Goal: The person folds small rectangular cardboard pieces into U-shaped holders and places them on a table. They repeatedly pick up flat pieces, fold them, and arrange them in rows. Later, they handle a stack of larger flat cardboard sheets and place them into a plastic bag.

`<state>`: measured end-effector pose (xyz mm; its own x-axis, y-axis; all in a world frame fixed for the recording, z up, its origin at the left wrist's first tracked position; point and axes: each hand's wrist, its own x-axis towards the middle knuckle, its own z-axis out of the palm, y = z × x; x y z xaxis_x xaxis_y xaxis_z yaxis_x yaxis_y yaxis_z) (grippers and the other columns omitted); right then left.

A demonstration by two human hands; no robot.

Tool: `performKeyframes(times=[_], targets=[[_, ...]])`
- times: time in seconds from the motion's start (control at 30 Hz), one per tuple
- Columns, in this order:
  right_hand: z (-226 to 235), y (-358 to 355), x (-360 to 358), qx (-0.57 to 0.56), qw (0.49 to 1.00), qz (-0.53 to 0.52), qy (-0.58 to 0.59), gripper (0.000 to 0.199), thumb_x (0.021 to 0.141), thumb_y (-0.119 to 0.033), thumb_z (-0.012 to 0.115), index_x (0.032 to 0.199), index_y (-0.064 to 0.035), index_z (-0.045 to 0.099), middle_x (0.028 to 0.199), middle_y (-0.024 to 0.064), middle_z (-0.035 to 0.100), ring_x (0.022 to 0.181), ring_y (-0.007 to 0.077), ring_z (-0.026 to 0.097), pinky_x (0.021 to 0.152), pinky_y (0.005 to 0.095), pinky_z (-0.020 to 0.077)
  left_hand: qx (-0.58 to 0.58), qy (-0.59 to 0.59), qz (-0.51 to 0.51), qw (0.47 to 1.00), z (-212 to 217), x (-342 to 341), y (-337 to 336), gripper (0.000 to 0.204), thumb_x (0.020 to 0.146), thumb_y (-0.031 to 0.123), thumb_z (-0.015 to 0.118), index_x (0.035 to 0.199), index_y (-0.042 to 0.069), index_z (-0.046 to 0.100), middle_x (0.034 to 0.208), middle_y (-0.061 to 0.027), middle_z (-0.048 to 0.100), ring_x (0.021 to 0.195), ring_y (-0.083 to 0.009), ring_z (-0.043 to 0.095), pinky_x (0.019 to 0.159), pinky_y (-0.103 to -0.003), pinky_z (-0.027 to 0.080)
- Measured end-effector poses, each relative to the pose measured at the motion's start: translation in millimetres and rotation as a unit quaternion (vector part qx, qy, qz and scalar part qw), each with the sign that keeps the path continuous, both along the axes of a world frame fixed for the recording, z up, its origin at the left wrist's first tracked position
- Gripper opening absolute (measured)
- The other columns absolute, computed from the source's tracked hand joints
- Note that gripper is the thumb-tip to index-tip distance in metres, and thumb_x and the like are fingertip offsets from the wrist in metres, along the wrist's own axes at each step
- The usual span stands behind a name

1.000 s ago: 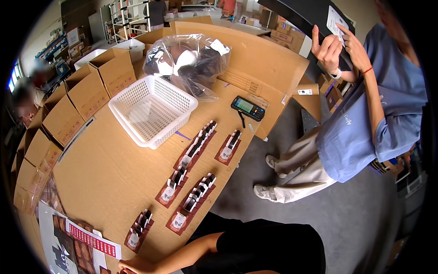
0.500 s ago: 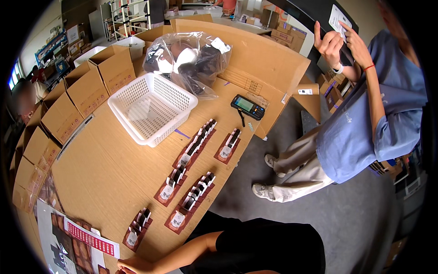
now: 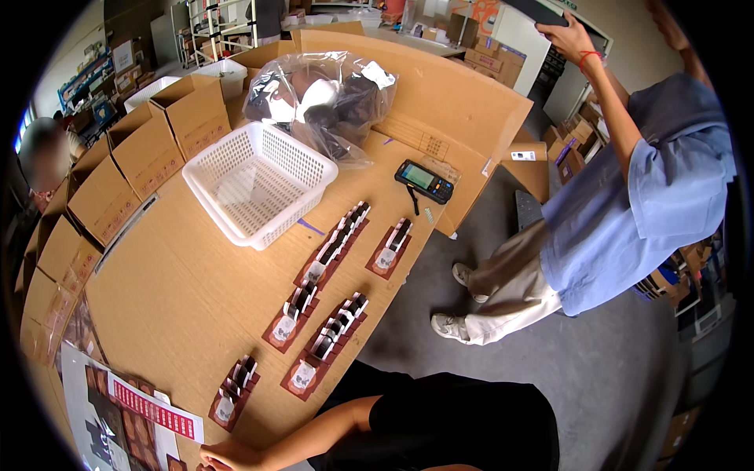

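At the lower left edge, my left hand (image 3: pixel 224 454) is partly cut off by the picture's border. Its fingers are curled closed, and what is in them, if anything, is hidden. My bare left forearm (image 3: pixel 314 439) runs to it from a black sleeve. My right hand is not in view. Close to the left hand lie a strip of red-and-white labels (image 3: pixel 153 410) and printed sheets (image 3: pixel 98 424). Just above it is a short row of dark red cards (image 3: pixel 222 410) with black and white pieces standing on them. Several similar rows (image 3: pixel 302 377) lie along the table's right edge.
A white perforated basket (image 3: pixel 267 235) stands on the table (image 3: pixel 157 306), before a clear plastic bag (image 3: pixel 353 141) of dark and pale items. A handheld scanner (image 3: pixel 424 179) lies at right. Open cardboard boxes (image 3: pixel 145 157) line the left edge. A blue-shirted person (image 3: pixel 628 220) stands at right.
The person at right has gone from pointing at a white label on a black panel to raising a dark flat thing higher. My left hand and the card rows stay almost the same.
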<state>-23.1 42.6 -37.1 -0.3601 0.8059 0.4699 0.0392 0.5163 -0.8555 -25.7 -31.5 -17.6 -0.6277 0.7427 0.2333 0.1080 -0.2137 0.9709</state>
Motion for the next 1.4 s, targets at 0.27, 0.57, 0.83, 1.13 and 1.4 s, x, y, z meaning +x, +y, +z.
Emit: performKeyframes(times=[0.27, 0.57, 0.83, 1.13, 1.4], targets=[[0.6, 2.4, -0.3, 0.018, 1.000, 0.012, 0.015, 0.031, 0.074, -0.020, 0.055, 0.099, -0.0020, 0.051, 0.064, 0.0100, 0.055, 0.052, 0.0254, 0.054, 0.045, 0.0349, 0.0436, 0.000, 0.003, 0.000, 1.000, 0.7, -3.8, -3.5, 0.047, 0.084, 0.033, 0.049, 0.119, 0.005, 0.035, 0.092, -0.0079, 0.050, 0.079, -0.0168, 0.049, 0.072, -0.031, 0.042], [5.3, 2.6, 2.5, 0.043, 0.998, 0.007, 0.047, 0.026, 0.076, -0.023, 0.056, 0.092, -0.0047, 0.049, 0.062, 0.0084, 0.053, 0.052, 0.0251, 0.054, 0.044, 0.0347, 0.0427, 0.009, 0.005, 0.006, 1.000, -1.3, -12.5, -1.3, 0.050, 0.083, 0.034, 0.051, 0.120, 0.005, 0.033, 0.092, -0.0078, 0.049, 0.079, -0.0166, 0.049, 0.072, -0.032, 0.042], [39.8, 3.0, 45.6, 0.234, 0.967, 0.078, 0.069, 0.025, 0.081, -0.026, 0.055, 0.077, -0.0026, 0.049, 0.059, 0.0084, 0.049, 0.052, 0.0249, 0.051, 0.043, 0.0336, 0.0396, 0.026, 0.039, 0.039, 0.998, -7.8, -39.7, 21.8, 0.053, 0.083, 0.035, 0.052, 0.121, 0.005, 0.032, 0.091, -0.0078, 0.049, 0.079, -0.0165, 0.049, 0.071, -0.032, 0.042], [53.2, 7.8, 70.7, 0.256, 0.964, 0.072, 0.021, 0.022, 0.084, -0.021, 0.049, 0.069, -0.0057, 0.048, 0.061, 0.0063, 0.049, 0.053, 0.0210, 0.051, 0.045, 0.0308, 0.0397, 0.054, 0.093, 0.085, 0.991, -14.6, -58.8, 25.4, 0.056, 0.082, 0.036, 0.054, 0.123, 0.005, 0.031, 0.091, -0.0078, 0.049, 0.078, -0.0164, 0.049, 0.071, -0.033, 0.043], [92.5, 19.3, 99.8, -0.268, 0.928, 0.197, 0.168, 0.018, 0.087, -0.015, 0.041, 0.091, 0.0021, 0.044, 0.077, 0.0185, 0.051, 0.069, 0.0334, 0.050, 0.060, 0.0367, 0.0390, 0.061, -0.025, -0.015, 0.998, -4.1, -43.8, 25.4, 0.025, 0.076, 0.007, 0.060, 0.098, 0.003, 0.049, 0.095, -0.0097, 0.047, 0.082, -0.0181, 0.050, 0.065, -0.027, 0.046]])
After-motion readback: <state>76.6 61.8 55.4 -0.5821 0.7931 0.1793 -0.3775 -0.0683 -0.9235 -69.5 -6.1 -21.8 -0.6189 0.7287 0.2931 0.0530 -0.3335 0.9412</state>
